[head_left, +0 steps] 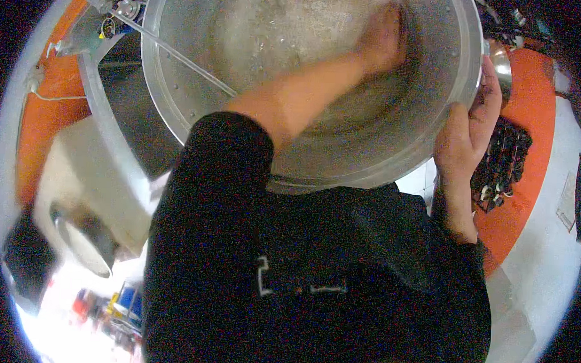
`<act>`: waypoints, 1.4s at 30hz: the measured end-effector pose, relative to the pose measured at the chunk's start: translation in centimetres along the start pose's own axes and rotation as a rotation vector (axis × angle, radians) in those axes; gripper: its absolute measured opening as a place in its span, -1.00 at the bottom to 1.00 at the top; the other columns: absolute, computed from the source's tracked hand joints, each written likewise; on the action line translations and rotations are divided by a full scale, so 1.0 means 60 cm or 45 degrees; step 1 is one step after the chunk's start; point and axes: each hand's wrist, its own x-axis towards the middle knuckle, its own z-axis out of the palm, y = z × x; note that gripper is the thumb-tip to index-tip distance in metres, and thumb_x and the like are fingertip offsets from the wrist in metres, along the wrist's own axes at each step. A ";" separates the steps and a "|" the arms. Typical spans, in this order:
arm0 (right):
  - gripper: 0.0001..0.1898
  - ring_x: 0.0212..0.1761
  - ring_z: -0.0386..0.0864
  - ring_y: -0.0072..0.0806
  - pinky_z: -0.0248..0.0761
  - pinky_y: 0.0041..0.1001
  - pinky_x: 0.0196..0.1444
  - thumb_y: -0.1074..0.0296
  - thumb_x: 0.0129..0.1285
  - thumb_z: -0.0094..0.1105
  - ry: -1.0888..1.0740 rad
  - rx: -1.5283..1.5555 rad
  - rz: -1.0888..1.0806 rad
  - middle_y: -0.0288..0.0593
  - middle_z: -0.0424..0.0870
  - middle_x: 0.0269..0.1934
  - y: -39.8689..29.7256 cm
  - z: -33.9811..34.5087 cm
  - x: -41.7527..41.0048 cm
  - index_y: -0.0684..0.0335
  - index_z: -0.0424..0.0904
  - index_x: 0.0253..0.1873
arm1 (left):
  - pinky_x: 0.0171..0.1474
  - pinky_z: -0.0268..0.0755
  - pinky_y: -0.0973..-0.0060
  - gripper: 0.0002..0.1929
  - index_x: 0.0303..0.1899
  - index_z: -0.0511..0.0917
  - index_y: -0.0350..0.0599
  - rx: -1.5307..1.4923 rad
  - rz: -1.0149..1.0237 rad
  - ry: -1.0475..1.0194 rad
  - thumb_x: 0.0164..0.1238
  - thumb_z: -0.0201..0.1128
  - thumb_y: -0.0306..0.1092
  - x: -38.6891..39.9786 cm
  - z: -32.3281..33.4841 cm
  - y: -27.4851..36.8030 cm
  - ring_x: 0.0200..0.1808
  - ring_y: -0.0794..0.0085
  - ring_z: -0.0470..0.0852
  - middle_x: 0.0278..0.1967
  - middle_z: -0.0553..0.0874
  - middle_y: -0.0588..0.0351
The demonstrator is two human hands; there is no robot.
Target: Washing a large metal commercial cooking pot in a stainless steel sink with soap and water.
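Before me a large round metal pot (320,153) is tilted with its mouth towards me, its near rim against my dark top. My left arm reaches down into it. My left hand (384,38) is blurred near the pot's inner right side, and whether it holds anything cannot be made out. My right hand (467,125) grips the rim on the right, thumb on the edge and fingers around the outside. A pale, glistening patch, perhaps wet, covers the pot's bottom (286,32). Across the pot's left side runs a thin metal pipe (179,57), like a tap spout.
Left of the pot lies a dark metal sink basin (134,113) with a pale rim. An orange surface (532,122) on the right bears a dark tray-like object (502,160) and a shiny metal vessel (502,64). A blurred pale dish (84,246) is at lower left.
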 end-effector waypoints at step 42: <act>-0.37 0.36 0.33 -0.26 0.24 -0.21 0.40 0.61 0.36 -0.27 -0.281 -0.231 -0.078 0.05 0.26 0.35 -0.057 -0.024 0.000 0.30 -0.10 0.52 | 0.15 0.45 0.06 -0.71 0.03 0.60 -0.19 0.905 -0.115 -1.233 0.34 0.10 -0.36 -0.340 -0.312 0.131 0.06 -0.11 0.61 -0.01 0.65 -0.25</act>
